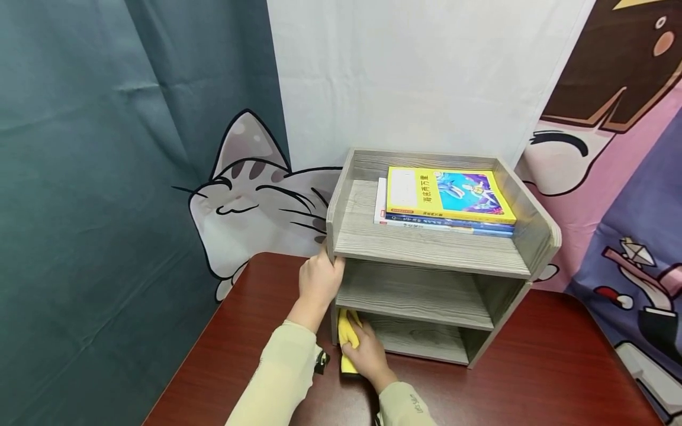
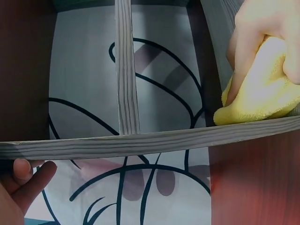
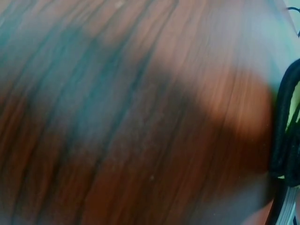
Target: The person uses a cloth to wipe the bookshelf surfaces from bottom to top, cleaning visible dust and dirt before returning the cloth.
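Observation:
A small grey wood-grain shelf (image 1: 426, 249) stands on the table, with an upper tray and two compartments below. My left hand (image 1: 321, 275) grips the front edge of its left side panel, just under the tray; in the left wrist view, fingertips (image 2: 40, 180) show against the panel's outer side. Bunched in my right hand (image 1: 369, 355) is a yellow cloth (image 1: 348, 337) with a dark edge, at the left end of the bottom compartment. The left wrist view shows the cloth (image 2: 260, 89) pressed along the side panel. Only the cloth's dark edge (image 3: 283, 126) appears in the right wrist view.
Several books (image 1: 447, 198), a yellow one uppermost, lie stacked in the upper tray. The red-brown table (image 1: 538, 378) extends on both sides of the shelf. Behind it hangs a printed curtain (image 1: 426, 77) with a cartoon cat.

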`<state>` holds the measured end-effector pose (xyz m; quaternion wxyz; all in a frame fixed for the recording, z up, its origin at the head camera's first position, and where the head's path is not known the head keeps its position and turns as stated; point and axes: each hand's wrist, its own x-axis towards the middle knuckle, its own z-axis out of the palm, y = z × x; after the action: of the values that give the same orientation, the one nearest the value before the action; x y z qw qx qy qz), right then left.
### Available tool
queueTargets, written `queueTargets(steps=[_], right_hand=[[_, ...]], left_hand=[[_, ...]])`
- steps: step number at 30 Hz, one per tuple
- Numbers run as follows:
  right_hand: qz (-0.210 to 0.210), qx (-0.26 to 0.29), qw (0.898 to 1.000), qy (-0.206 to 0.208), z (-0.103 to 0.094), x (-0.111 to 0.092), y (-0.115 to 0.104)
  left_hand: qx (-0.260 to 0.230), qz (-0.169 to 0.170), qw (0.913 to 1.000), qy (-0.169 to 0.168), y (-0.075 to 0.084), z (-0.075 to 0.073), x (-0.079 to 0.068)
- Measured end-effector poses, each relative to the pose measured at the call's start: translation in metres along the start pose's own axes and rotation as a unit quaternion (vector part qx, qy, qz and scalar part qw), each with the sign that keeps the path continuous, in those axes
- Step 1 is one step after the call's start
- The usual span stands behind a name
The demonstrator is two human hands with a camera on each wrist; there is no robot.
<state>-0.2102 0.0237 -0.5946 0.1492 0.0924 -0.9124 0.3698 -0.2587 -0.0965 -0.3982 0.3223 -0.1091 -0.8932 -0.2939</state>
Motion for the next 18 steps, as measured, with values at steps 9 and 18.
queueTargets(steps=[9,18], right_hand=[[-0.008,-0.012,1.000,0.007,-0.0003,0.0018,-0.0060],[-0.018,-0.039,0.999,-0.008,-0.0089,-0.0024,-0.0008]], left_hand=[[0.005,0.040,0.9988,0.028,-0.0068,0.0039,0.0017],[-0.001,0.052,0.9979,0.039,-0.0080,0.0074,0.0004]])
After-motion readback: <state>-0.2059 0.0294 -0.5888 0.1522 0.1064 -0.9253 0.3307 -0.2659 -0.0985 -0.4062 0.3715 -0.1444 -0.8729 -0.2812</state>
